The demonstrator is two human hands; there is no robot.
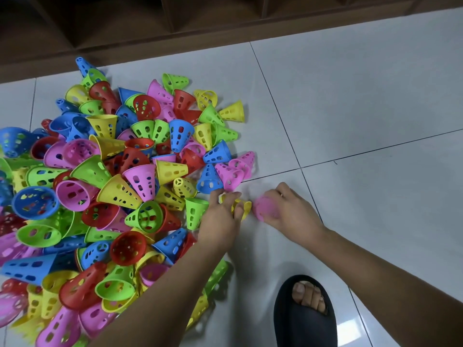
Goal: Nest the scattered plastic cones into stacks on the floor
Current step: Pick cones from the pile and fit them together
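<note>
A big heap of perforated plastic cones (120, 186) in blue, green, yellow, pink and red covers the left half of the white tiled floor. At the heap's right edge my left hand (223, 216) grips a yellow cone (244, 209) lying on its side. Just to its right, my right hand (290, 206) holds a pink cone (264, 209), its wide mouth facing the yellow one. The two cones are close together, a small gap between them. My fingers hide much of both cones.
A dark slipper with my foot (304, 311) rests on the floor at the bottom, below my right hand. A dark wooden shelf base (175, 36) runs along the top. White tiles (363, 108) spread to the right of the heap.
</note>
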